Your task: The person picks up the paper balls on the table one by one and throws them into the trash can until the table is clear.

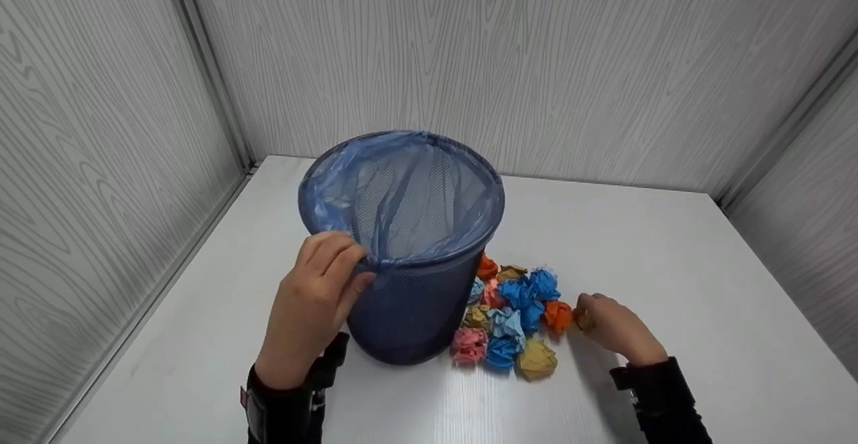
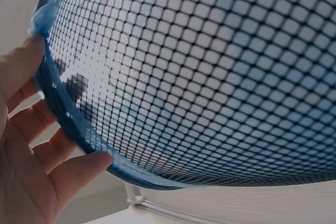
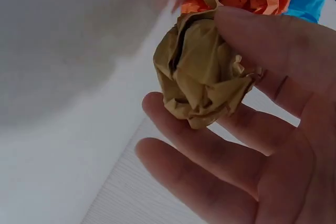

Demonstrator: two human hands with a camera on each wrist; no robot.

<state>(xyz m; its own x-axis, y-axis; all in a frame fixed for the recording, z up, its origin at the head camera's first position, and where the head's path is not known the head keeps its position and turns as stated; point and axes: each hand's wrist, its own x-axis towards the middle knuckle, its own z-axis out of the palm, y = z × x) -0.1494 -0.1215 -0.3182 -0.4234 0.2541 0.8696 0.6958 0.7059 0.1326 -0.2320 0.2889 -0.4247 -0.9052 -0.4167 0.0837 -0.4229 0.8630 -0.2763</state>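
A dark mesh wastebasket (image 1: 409, 310), lined with a thin blue plastic bag (image 1: 429, 202), stands tilted slightly in the head view. My left hand (image 1: 312, 306) grips its near-left rim, fingers over the edge and thumb outside; the left wrist view shows the mesh wall (image 2: 199, 77) close up. To the right of the basket my right hand (image 1: 617, 326) pinches a tan crumpled paper ball (image 3: 199, 72) between thumb and fingers. Beside that hand lies an orange paper ball (image 1: 557, 316). Whether the pinched ball touches the table is unclear.
Several crumpled paper balls in blue, pink, orange and yellow, among them a yellow ball (image 1: 536, 360) and a pink ball (image 1: 469, 345), cluster against the basket's right side. Wood-grain panels (image 1: 469, 62) enclose the white table (image 1: 637, 243) at the back and sides.
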